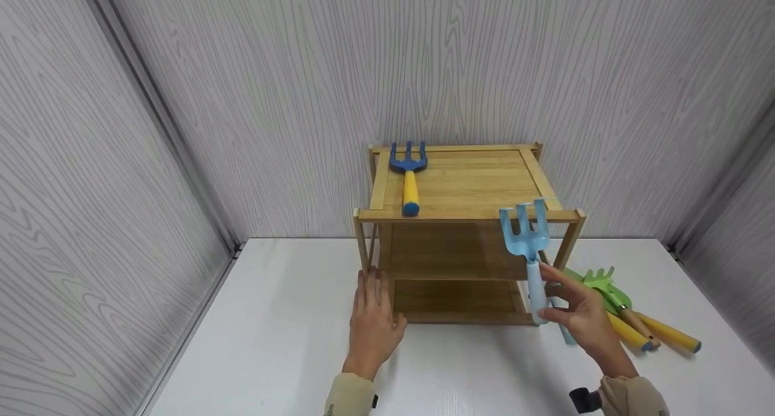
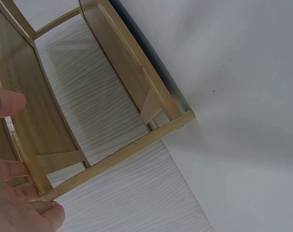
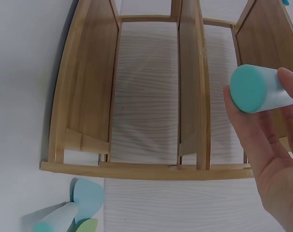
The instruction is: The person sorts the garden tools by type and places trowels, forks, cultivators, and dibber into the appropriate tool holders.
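Note:
A light blue hand fork is held upright in my right hand, in front of the wooden shelf's right side. My right thumb and fingers pinch its pale handle, whose turquoise end faces the right wrist camera. My left hand rests with extended fingers against the shelf's lower left front post; the thumb stands apart from the other fingers. A blue hand fork with a yellow handle lies on the left of the top board, prongs toward the back.
Right of the shelf lies a pile of garden tools, with a green hand rake, yellow handles and a wooden handle. A light blue tool lies by the shelf's right side. Wood-grain panels enclose the white table.

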`<state>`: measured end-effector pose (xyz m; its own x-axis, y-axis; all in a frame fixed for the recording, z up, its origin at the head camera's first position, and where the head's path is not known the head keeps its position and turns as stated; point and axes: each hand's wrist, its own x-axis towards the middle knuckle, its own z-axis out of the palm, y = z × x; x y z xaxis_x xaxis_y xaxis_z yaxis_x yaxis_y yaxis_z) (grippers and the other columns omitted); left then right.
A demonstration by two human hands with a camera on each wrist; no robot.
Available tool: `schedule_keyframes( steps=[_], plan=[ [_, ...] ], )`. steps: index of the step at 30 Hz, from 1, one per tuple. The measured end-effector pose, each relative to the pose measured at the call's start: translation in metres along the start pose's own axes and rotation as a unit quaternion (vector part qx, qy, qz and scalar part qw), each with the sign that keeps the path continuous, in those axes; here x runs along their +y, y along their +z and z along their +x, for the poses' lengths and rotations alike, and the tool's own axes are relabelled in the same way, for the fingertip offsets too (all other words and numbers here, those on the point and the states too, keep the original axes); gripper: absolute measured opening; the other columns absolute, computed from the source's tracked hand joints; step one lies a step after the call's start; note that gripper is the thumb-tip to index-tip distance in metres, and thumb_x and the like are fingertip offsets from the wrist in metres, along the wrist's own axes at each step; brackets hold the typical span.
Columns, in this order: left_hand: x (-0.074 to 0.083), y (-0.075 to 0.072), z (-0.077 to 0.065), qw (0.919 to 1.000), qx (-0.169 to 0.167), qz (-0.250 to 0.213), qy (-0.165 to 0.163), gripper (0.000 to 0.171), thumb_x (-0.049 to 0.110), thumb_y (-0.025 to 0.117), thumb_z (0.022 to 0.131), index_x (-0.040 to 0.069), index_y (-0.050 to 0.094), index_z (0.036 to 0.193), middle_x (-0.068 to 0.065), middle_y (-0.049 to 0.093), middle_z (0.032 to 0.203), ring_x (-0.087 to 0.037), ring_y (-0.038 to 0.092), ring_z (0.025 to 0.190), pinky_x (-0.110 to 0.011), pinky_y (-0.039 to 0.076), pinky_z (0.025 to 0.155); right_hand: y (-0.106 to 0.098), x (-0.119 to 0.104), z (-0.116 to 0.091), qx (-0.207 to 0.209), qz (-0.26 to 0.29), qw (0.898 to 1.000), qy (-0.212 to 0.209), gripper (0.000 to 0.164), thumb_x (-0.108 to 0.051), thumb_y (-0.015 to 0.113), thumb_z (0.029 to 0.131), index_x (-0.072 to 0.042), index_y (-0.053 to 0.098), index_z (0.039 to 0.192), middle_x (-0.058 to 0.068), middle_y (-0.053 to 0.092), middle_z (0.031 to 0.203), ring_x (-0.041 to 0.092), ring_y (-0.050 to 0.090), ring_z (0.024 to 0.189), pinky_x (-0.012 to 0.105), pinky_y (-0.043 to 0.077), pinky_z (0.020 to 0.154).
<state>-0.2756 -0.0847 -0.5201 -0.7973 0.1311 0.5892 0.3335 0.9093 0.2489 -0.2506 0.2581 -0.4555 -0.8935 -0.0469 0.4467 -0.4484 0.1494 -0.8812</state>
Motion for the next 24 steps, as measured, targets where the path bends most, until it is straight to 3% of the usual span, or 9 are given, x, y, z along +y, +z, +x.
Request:
schedule_keyframes(
  steps=[8,13,18,24],
  plan=[
    [0.0,0.001,-0.001,0.9999,0.009,0.001,0.007,0.077,0.016,0.073,0.083,-0.009,0.04,0.148,-0.028,0.034,0.153,-0.049,0.031,0.143,-0.05,0.037,0.112,0.01,-0.003,0.004,-0.017,-0.005,1.0,-0.013,0.074,0.034,0.065,0.068,0.006,0.059,0.137,-0.002,0.067,0.116,0.014,0.068,0.094,0.024,0.056,0.077],
    [-0.001,0.001,-0.001,0.9999,0.01,-0.011,0.007,0.077,0.015,0.072,0.083,-0.009,0.04,0.148,-0.028,0.034,0.153,-0.049,0.03,0.143,-0.051,0.038,0.112,0.017,-0.008,0.008,-0.012,-0.02,1.0,0.0,0.073,0.032,0.066,0.068,0.005,0.061,0.135,-0.002,0.068,0.116,0.014,0.066,0.094,0.025,0.056,0.077],
    [-0.001,0.001,-0.001,0.9999,0.004,-0.014,0.001,0.076,0.016,0.072,0.084,-0.009,0.04,0.148,-0.027,0.034,0.153,-0.049,0.029,0.144,-0.051,0.037,0.112,0.023,-0.019,0.014,-0.011,-0.033,0.999,0.012,0.071,0.031,0.067,0.068,0.008,0.059,0.135,0.011,0.068,0.116,0.017,0.066,0.095,0.028,0.055,0.078],
    [0.0,0.0,-0.001,0.9999,0.001,-0.017,-0.004,0.076,0.016,0.072,0.084,-0.009,0.039,0.149,-0.027,0.033,0.154,-0.048,0.029,0.144,-0.051,0.037,0.112,0.028,-0.032,0.019,-0.04,-0.027,0.998,0.029,0.072,0.03,0.065,0.07,0.008,0.056,0.138,0.022,0.067,0.118,0.021,0.066,0.094,0.029,0.057,0.077]
  ],
)
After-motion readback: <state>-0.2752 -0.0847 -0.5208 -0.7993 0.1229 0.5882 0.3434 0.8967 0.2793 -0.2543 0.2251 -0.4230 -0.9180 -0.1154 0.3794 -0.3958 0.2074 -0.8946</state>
